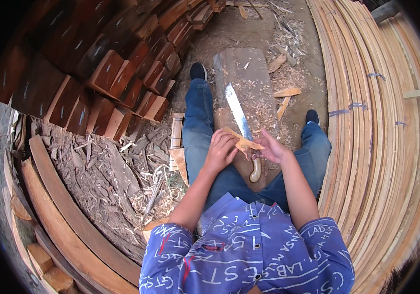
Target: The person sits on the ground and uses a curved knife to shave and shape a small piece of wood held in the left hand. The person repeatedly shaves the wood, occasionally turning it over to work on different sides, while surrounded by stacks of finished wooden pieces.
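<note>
Blue shirt (249, 245): nearest thing in view, scribbly white lettering all over, with jeans (198, 112) set wide apart beyond it.
Machete (240, 113): lay loose between the legs, curved handle near, blade pointing far and a bit left; neither hand gripped it.
Left hand (221, 148): fingers bent and close together, seemingly pinching the offcut's left end; couldn't really see the thumb.
Right hand (272, 148): fingers loosely spread and kinda open by the offcut's right tip; couldn't tell if it took any weight.
Wood offcut (244, 142): up between both hands, over the machete. Step in hand looked like handling this bit, not cutting. Next move, imo, called for a firm hold and fingers well off that blade.
Plank (243, 61): ran away on the ground past the hands, sprinkled with chips.
Wood scraps (287, 92): couple of pointy ones right of the plank.
Timber stacks: long pale strips (366, 132) on the right, dark reddish blocks (109, 73) far left.
</note>
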Available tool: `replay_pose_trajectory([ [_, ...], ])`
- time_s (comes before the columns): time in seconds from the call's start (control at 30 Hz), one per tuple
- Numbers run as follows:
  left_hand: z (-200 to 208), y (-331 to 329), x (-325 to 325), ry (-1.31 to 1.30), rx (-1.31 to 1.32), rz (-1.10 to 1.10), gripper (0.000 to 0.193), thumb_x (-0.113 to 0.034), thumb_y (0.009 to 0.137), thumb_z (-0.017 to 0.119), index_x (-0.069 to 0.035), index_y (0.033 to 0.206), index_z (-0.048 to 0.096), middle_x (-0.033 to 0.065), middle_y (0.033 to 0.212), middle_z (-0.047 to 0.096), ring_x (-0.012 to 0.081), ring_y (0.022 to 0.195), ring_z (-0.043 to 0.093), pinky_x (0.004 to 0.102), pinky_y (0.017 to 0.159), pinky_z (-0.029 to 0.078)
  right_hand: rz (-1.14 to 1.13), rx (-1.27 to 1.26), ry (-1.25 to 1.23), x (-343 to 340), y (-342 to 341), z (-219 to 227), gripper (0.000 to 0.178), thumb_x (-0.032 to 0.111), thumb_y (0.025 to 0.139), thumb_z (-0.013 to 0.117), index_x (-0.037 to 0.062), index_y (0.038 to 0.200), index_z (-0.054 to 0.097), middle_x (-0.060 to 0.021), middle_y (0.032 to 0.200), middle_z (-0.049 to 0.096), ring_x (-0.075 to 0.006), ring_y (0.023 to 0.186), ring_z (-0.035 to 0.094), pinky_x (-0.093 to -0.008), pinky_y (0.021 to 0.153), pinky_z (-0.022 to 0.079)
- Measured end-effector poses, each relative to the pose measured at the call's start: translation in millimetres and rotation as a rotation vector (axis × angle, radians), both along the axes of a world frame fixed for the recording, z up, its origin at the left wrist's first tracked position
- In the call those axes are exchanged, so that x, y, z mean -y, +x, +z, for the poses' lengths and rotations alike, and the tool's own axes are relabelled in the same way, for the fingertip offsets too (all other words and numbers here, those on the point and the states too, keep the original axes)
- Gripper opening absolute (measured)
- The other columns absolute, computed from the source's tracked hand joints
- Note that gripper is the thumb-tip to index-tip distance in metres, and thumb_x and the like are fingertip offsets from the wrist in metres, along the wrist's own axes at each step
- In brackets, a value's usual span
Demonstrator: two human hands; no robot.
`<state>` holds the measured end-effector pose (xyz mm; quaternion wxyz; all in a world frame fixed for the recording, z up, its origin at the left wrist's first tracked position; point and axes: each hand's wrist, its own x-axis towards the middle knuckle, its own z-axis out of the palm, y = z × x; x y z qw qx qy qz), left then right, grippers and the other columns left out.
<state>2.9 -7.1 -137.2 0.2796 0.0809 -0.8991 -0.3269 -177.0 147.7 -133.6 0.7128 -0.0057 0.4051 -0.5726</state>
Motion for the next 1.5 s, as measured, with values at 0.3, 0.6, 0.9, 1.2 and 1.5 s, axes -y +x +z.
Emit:
replay_pose_trajectory([
  [0.3, 8.7, -10.8, 10.5, 0.602, -0.168, 0.453, 0.024, -0.009, 0.084, 0.067, 0.002, 0.105, 0.063, 0.0169, 0.100, 0.069, 0.0287, 0.098, 0.065, 0.0377, 0.087, 0.049, 0.202, -1.163, 0.526, -70.4, 51.3, -146.8, 0.053, 0.027, 0.081, 0.076, -0.0002, 0.118, 0.049, -0.0179, 0.096, 0.066, -0.0323, 0.088, 0.066, -0.0430, 0.079, 0.052],
  [0.6, -12.4, 6.5, 10.6, 0.720, -0.004, 0.424, 0.036, -0.003, 0.081, 0.066, 0.003, 0.116, 0.059, 0.0168, 0.103, 0.071, 0.0214, 0.095, 0.069, 0.0319, 0.085, 0.052, 0.278, -1.093, 0.529, -47.0, 51.0, -93.1, 0.047, 0.015, 0.075, 0.071, 0.0017, 0.117, 0.057, -0.0174, 0.100, 0.068, -0.0301, 0.094, 0.067, -0.0423, 0.081, 0.054],
  [0.9, -0.8, -4.3, 19.8, 0.705, 0.047, 0.497, 0.023, -0.013, 0.082, 0.076, 0.005, 0.092, 0.067, 0.0116, 0.079, 0.071, 0.0150, 0.073, 0.067, 0.0310, 0.066, 0.052, -0.209, -0.513, 0.317, -41.0, 46.7, -59.5, 0.027, -0.003, 0.086, 0.061, 0.0013, 0.110, 0.050, -0.0126, 0.079, 0.064, -0.0185, 0.060, 0.064, -0.0320, 0.051, 0.056],
  [1.2, -14.1, -15.0, 30.7, 0.950, -0.323, 0.399, 0.018, 0.004, 0.083, 0.061, -0.004, 0.089, 0.046, 0.0143, 0.102, 0.068, 0.0179, 0.100, 0.065, 0.0306, 0.084, 0.051, -0.257, -0.590, 0.262, -60.2, 51.7, -50.8, 0.021, -0.002, 0.087, 0.063, 0.0009, 0.105, 0.051, -0.0080, 0.074, 0.061, -0.0164, 0.055, 0.062, -0.0304, 0.048, 0.054],
  [1.5, -7.3, -9.6, 30.4, 1.104, -0.119, 0.263, 0.064, 0.007, 0.078, 0.057, -0.011, 0.132, 0.028, 0.0070, 0.108, 0.048, 0.0174, 0.101, 0.050, 0.0312, 0.089, 0.045, -0.235, -0.643, 0.300, -62.5, 57.9, -52.6, 0.022, 0.000, 0.088, 0.062, 0.0011, 0.106, 0.050, -0.0066, 0.073, 0.058, -0.0164, 0.053, 0.060, -0.0314, 0.048, 0.054],
])
